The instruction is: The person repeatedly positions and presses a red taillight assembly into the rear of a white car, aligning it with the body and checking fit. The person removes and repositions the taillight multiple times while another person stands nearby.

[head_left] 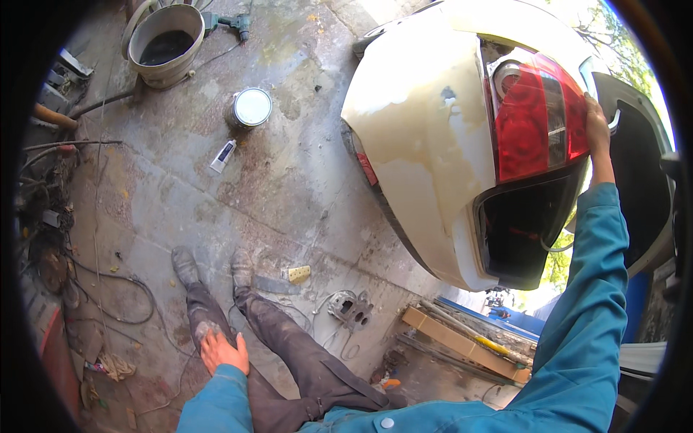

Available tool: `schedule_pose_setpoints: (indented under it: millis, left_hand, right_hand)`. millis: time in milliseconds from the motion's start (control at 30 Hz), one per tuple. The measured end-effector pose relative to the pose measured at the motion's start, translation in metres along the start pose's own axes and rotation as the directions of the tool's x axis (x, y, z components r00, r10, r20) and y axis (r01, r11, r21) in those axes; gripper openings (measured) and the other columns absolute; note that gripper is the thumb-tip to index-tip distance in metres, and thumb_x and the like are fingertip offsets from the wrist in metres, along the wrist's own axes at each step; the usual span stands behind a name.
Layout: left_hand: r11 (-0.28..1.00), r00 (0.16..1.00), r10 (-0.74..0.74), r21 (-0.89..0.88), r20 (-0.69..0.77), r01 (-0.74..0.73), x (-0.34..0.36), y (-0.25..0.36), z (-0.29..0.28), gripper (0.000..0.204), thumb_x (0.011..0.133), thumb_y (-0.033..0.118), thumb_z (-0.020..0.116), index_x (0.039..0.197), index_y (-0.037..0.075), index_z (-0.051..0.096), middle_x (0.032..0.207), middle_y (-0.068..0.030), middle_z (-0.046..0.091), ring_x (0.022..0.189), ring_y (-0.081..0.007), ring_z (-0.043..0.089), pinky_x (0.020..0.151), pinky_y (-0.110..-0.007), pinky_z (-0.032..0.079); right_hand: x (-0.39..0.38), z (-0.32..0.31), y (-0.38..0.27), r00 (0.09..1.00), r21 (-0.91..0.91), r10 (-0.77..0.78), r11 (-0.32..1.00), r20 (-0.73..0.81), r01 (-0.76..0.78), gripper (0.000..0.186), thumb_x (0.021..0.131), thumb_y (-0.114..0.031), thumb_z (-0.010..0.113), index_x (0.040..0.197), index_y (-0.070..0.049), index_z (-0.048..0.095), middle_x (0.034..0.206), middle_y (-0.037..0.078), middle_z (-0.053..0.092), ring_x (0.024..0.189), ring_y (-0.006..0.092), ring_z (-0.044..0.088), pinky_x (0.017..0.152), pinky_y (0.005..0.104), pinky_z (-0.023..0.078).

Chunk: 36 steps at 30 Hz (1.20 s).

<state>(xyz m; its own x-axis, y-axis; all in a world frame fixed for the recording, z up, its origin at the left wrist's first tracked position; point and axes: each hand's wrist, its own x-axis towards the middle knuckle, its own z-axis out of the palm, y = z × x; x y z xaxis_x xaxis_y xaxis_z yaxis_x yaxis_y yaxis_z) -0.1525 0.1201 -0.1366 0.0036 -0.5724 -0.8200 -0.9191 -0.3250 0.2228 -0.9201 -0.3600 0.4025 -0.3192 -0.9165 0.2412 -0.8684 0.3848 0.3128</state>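
My left hand (220,351) is open, fingers spread, beside my trouser leg. My right hand (599,126) reaches up on the right, its fingers curled at the outer edge of the red tail light (538,115), where the car body meets an opened panel. The car's rear (411,123) is cream with patchy areas around that light. Below the light is a dark recess (523,224). A dark-lined raised lid (635,187) stands just right of my hand.
A bucket (189,54), power tool (234,25), tin (252,107) and tube (222,156) lie at upper left. Hoses and cables (144,303) run along the left. By my feet are a sanding block (298,274), a metal piece (350,310) and long cardboard (455,343).
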Motion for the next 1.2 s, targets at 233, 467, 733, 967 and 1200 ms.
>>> schedule_pose_setpoints:
  millis: [233, 467, 733, 967, 1200]
  left_hand:
    - [1.0, 1.0, -0.003, -0.028, 0.008, 0.003, 0.001, 0.002, -0.002, 0.07, 0.103, 0.049, 0.071, 0.145, -0.007, 0.071, 0.166, -0.024, 0.056, 0.156, -0.0439, 0.047, 0.131, -0.058, 0.038]
    - [1.0, 1.0, -0.019, -0.011, 0.024, 0.019, 0.001, 0.006, -0.01, 0.07, 0.103, 0.049, 0.071, 0.146, -0.006, 0.071, 0.167, -0.0246, 0.056, 0.157, -0.0446, 0.047, 0.132, -0.058, 0.037]
    - [1.0, 1.0, -0.015, -0.017, 0.011, 0.015, 0.005, 0.005, -0.006, 0.07, 0.103, 0.051, 0.071, 0.143, -0.007, 0.073, 0.167, -0.0256, 0.056, 0.156, -0.0453, 0.047, 0.131, -0.057, 0.038]
    - [1.0, 1.0, -0.005, -0.014, -0.006, 0.005, 0.006, 0.007, -0.006, 0.07, 0.103, 0.051, 0.071, 0.142, -0.007, 0.074, 0.167, -0.0261, 0.056, 0.156, -0.0461, 0.048, 0.131, -0.058, 0.039]
    - [1.0, 1.0, 0.007, -0.012, 0.0, -0.007, 0.006, 0.005, -0.003, 0.07, 0.103, 0.051, 0.071, 0.142, -0.007, 0.074, 0.167, -0.0266, 0.056, 0.156, -0.0469, 0.048, 0.13, -0.058, 0.039]
  right_hand:
    - [-0.003, -0.005, -0.005, 0.998, -0.034, 0.057, 0.998, -0.02, -0.057, 0.104, 0.107, -0.084, 0.05, 0.171, -0.001, 0.052, 0.174, 0.025, 0.053, 0.166, 0.0399, 0.045, 0.136, 0.0431, 0.032]
    - [-0.02, -0.002, -0.031, 0.997, 0.016, 0.078, 0.997, -0.002, -0.078, 0.106, 0.107, -0.085, 0.051, 0.172, 0.0, 0.05, 0.176, 0.026, 0.051, 0.167, 0.0391, 0.043, 0.137, 0.042, 0.029]
    - [-0.028, 0.002, -0.044, 0.99, 0.155, 0.14, 0.978, 0.015, -0.141, 0.102, 0.11, -0.084, 0.046, 0.173, -0.005, 0.049, 0.174, 0.024, 0.054, 0.162, 0.0404, 0.05, 0.132, 0.0418, 0.038]
    - [-0.026, -0.001, -0.041, 0.993, -0.015, 0.109, 0.994, -0.054, -0.11, 0.097, 0.11, -0.079, 0.05, 0.173, -0.005, 0.05, 0.174, 0.024, 0.053, 0.164, 0.0432, 0.047, 0.135, 0.0446, 0.034]
    - [-0.028, -0.003, -0.044, 0.984, -0.071, 0.16, 0.984, -0.08, -0.166, 0.1, 0.107, -0.083, 0.05, 0.172, -0.007, 0.053, 0.172, 0.023, 0.056, 0.163, 0.0421, 0.049, 0.135, 0.0457, 0.035]
